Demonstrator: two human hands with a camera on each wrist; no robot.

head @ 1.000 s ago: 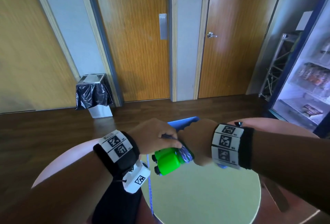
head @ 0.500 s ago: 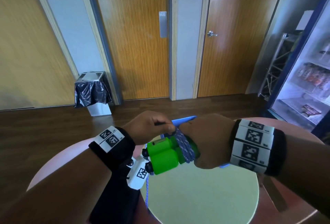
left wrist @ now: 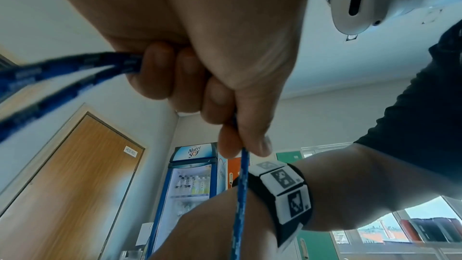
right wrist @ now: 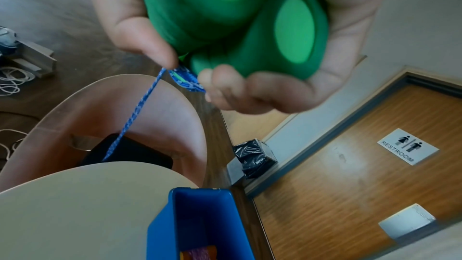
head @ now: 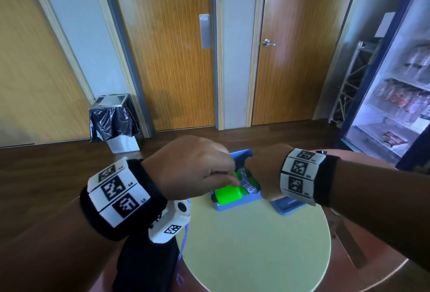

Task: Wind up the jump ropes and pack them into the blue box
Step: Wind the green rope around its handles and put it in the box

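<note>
The right hand (right wrist: 250, 50) is closed around the two green handles (right wrist: 237, 27) of a jump rope, fingers and thumb curled about them. Turns of the blue rope (right wrist: 186, 80) are wound around the handles at the fingertips. The left hand (head: 193, 168) is beside the right, above the table; its fingers are curled around the same rope (left wrist: 241, 185) and pinch it. From there one strand hangs down past the near-left edge of the table (head: 256, 245) and out of view.

The blue box (head: 235, 204) sits open on the far part of the round table, directly below the held handles in the head view. Its interior holds something purple and orange, too little visible to identify. A flat blue lid (head: 287, 205) lies just right of the box, partly under the right wrist. The near half of the tabletop is bare. A curved pink chair (right wrist: 150, 110) surrounds the table edge.
</note>
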